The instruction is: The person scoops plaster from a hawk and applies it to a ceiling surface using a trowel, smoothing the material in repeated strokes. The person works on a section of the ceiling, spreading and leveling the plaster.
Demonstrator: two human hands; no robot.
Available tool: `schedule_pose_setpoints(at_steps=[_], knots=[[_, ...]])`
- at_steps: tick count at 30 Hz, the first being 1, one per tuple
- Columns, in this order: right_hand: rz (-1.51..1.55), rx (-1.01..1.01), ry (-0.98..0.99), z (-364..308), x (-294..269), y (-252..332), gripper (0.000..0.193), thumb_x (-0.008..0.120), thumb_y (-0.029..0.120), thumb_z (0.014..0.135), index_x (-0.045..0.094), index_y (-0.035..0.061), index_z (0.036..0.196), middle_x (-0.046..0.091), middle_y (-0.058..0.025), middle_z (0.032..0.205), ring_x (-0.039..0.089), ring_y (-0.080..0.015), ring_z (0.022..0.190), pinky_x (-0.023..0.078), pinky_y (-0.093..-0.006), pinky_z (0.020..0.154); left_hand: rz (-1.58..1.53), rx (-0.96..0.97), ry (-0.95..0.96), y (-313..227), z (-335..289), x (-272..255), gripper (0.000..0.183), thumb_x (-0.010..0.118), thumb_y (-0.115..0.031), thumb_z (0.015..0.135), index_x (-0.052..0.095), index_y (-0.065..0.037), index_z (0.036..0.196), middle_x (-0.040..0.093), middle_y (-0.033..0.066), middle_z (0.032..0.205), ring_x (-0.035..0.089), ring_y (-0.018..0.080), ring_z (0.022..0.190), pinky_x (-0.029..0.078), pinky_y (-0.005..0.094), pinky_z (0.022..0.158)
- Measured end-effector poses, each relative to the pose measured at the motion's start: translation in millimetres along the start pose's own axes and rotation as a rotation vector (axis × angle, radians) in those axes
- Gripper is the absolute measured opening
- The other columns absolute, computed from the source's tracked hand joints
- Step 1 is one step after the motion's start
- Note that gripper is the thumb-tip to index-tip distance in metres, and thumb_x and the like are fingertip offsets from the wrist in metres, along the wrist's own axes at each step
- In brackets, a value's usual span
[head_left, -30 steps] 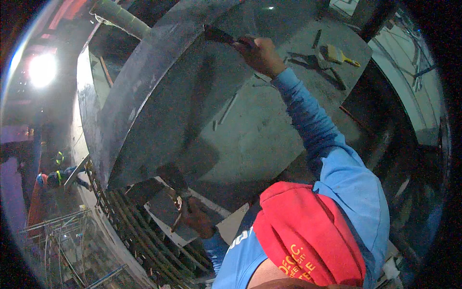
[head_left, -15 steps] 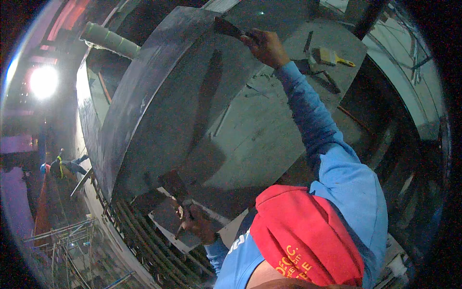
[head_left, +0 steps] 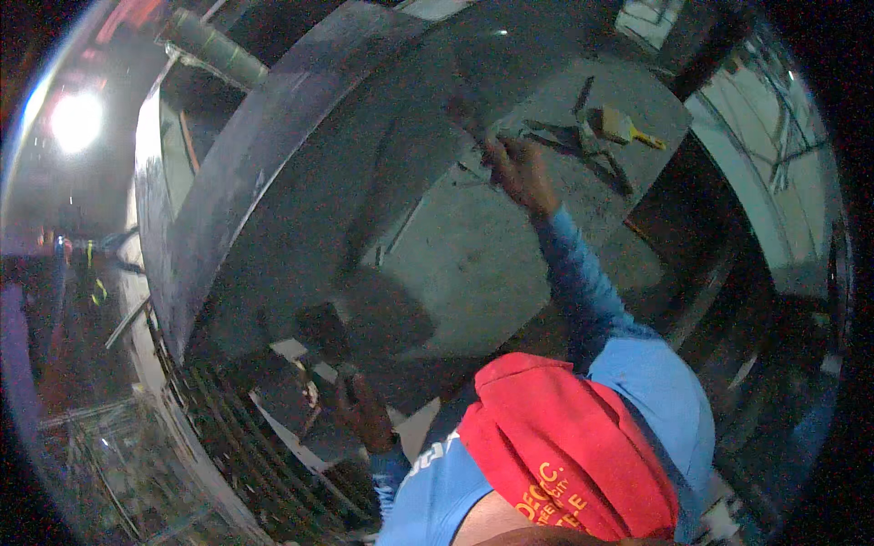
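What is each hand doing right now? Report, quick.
Left hand: closed on a dark square-bladed tool, in shadow.
Right hand: closed on a dark scraper-like tool, blurred.

A: so what are the hands doing here?
B: right hand (head_left: 521, 170) is gripping a dark tool (head_left: 467, 111) toward the far side, tho the tool's blurring out. left hand (head_left: 366, 414) is holding a dark flat blade (head_left: 323, 328) near left, mostly sitting in shadow.
A: and that brush (head_left: 619, 126)?
B: it's lying far right on the grey slab (head_left: 482, 246), some long tools (head_left: 610, 173) resting just beside it. bright lamp (head_left: 77, 123) is glaring far left lol
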State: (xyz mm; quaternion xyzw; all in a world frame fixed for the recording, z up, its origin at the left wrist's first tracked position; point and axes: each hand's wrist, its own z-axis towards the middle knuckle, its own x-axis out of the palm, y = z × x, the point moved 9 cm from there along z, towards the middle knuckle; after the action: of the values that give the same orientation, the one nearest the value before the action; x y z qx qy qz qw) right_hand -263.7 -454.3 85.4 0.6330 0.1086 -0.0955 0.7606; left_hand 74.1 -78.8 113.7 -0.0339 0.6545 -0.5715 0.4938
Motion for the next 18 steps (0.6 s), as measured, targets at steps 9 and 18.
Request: schedule_pose_setpoints(at_steps=[9,18], knots=[[0.99,0.678,0.75,-198,158,36,0.049,0.046,0.053,0.107,0.063,0.0071,0.11,0.063,-0.0029,0.072,0.053,-0.0143,0.048,0.041,-0.0289,0.044,-0.406,-0.011,0.54,1,-32,86,0.041,0.055,-0.043,0.106,0.068,-0.005,0.113,0.068,0.0044,0.097,0.061,0.0135,0.085,0.05,0.0339,0.075],[0.638,-0.048,1.104,-249,182,45,0.039,0.057,0.041,0.105,0.063,0.0046,0.115,0.065,-0.0099,0.083,0.061,-0.0176,0.062,0.048,-0.0311,0.051,-0.682,-0.346,0.468,56,-7,14,0.046,0.056,-0.045,0.105,0.069,-0.003,0.117,0.071,0.0056,0.104,0.067,0.0227,0.089,0.054,0.0394,0.083]])
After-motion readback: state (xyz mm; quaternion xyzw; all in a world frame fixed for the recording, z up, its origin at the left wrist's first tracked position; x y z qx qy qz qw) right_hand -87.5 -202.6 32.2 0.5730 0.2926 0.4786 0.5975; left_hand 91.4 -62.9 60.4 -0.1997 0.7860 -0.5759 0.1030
